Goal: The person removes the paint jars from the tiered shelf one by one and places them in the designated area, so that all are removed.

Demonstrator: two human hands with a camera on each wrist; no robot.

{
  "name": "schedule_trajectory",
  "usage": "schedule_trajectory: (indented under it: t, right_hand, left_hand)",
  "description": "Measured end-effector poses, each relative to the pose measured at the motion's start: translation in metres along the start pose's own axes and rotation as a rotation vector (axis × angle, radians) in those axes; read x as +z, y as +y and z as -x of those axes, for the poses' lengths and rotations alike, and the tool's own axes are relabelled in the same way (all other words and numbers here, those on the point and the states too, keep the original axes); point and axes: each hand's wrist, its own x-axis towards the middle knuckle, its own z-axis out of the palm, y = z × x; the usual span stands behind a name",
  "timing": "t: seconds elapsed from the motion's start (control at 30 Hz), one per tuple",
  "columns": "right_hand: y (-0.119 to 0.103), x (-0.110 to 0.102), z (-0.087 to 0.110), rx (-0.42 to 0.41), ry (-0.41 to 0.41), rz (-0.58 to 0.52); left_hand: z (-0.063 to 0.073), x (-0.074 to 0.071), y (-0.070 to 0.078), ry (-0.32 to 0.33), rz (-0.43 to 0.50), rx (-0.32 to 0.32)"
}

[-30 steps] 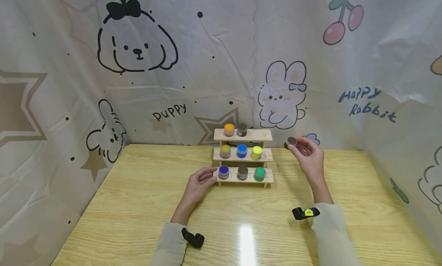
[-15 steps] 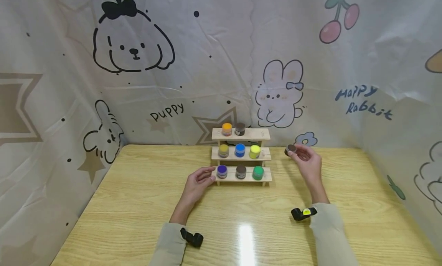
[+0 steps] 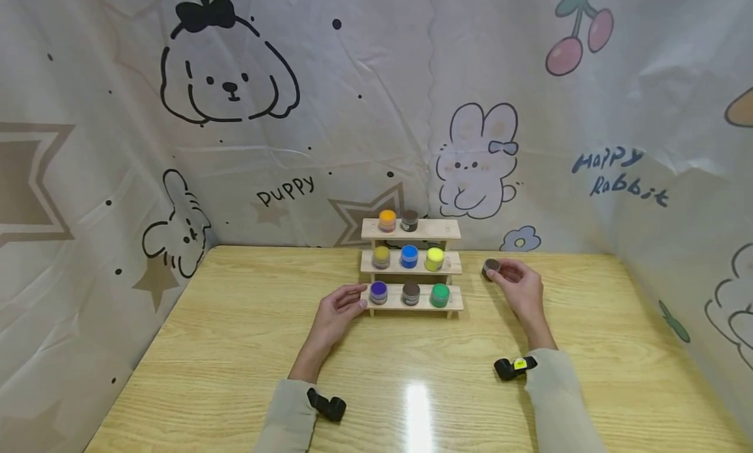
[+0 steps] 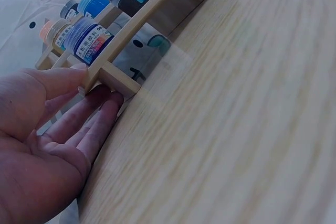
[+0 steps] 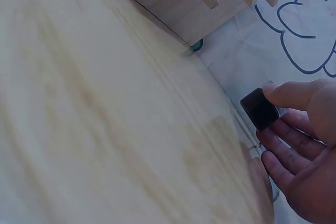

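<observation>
A three-tier wooden stand (image 3: 412,263) with small paint jars stands at the back of the table. My left hand (image 3: 336,317) holds the left end of its lowest shelf. In the left wrist view the thumb (image 4: 63,80) lies at the shelf's end, with the fingers beneath. Right of the stand, my right hand (image 3: 520,289) pinches a dark paint jar (image 3: 491,268) between thumb and fingers. The same dark jar (image 5: 260,109) shows in the right wrist view. Whether it touches the table is unclear.
The lowest shelf bears purple (image 3: 379,293), dark brown (image 3: 411,293) and green (image 3: 440,295) jars. Ochre (image 3: 381,257), blue (image 3: 409,257) and yellow (image 3: 435,259) jars fill the middle shelf. On top are orange (image 3: 387,221) and dark brown (image 3: 409,221) ones. A printed curtain (image 3: 365,133) hangs behind.
My right hand has come down and slightly nearer, carrying the dark paint jar, which is now lower beside the stand. The left hand keeps its hold on the shelf end.
</observation>
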Motion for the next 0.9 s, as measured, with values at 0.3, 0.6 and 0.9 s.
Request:
schedule_trajectory:
  t: [0.3, 0.6, 0.9]
  right_hand:
    - [0.0007, 0.0007, 0.0012, -0.004, -0.016, 0.061]
    - [-0.0001, 0.0005, 0.0026, -0.041, -0.040, 0.075]
    - [-0.0048, -0.0007, 0.0026, -0.038, -0.036, 0.056]
  left_hand:
    - [0.0003, 0.0007, 0.0009, 0.007, 0.007, -0.001]
    - [0.0002, 0.0001, 0.0010, 0.003, 0.005, -0.004]
    - [0.0003, 0.0004, 0.0009, 0.002, -0.004, -0.003]
